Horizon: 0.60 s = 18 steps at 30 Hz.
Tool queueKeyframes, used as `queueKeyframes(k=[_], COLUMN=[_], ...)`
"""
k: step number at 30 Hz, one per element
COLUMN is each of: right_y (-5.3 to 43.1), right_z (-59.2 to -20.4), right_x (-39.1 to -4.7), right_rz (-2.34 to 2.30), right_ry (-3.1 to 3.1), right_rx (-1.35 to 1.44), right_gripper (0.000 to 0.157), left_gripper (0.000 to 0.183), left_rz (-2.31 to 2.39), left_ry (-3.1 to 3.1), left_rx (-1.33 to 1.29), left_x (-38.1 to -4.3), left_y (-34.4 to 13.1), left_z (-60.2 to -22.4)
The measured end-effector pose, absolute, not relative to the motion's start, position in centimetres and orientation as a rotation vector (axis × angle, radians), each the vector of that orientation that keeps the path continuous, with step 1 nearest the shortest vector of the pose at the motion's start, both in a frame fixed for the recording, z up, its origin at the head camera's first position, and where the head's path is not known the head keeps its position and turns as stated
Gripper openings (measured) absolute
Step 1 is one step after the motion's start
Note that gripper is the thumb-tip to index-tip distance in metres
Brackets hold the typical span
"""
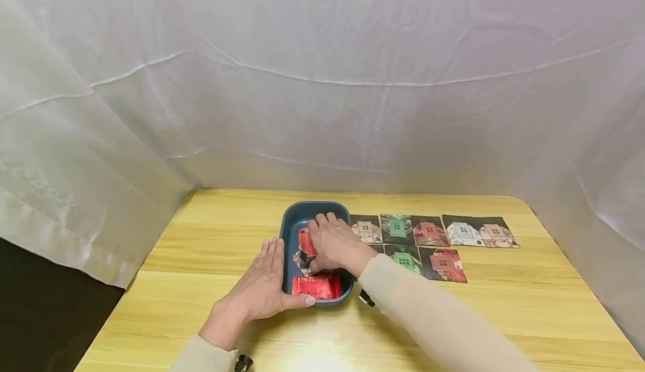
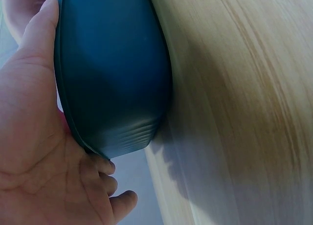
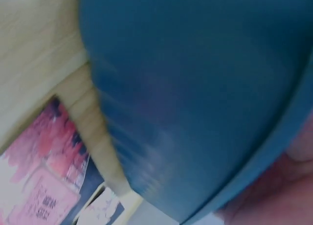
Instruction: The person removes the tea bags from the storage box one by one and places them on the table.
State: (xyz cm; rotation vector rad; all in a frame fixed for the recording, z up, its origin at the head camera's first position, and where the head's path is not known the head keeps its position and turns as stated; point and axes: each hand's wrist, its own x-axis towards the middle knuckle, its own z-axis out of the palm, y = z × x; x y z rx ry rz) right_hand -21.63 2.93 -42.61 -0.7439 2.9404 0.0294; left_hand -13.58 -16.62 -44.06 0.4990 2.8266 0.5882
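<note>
A dark blue rectangular tub sits on the table with several small packets inside. My left hand rests along its left rim, fingers straight and thumb lying across the near rim. In the left wrist view, the palm is against the tub's edge. My right hand reaches over the right side into the tub, fingers bent down around a red and black packet; its fingertips are hidden. Near the tub's front lies a shiny red packet, and a patterned packet shows partly beneath the right hand.
Right of the tub, flat square packets lie in two rows, among them a green one, a red one and a white one. The right forearm covers part of the nearer row. A pale curtain hangs behind the wooden table.
</note>
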Motion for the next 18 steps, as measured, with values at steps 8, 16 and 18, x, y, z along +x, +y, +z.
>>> queueKeyframes(k=[8,16,18], right_y=[4.1,5.5,6.0], right_z=[-42.4,-41.5,-41.2], right_x=[-21.2,-20.1,-19.8], right_rz=[0.048,0.041,0.027], right_ry=[2.931,2.918,2.913], right_rx=[-0.969,-1.086,-1.097], right_gripper=[0.085,0.087,0.088], left_gripper=[0.14,0.142,0.142], left_rz=[0.592,0.584,0.581], left_ry=[2.818,2.823,2.825], left_rx=[0.496,0.513,0.515], left_x=[-13.5,-13.4,-13.4], left_y=[-16.6,-16.6,-16.6], left_z=[-43.9,-43.8,-43.8])
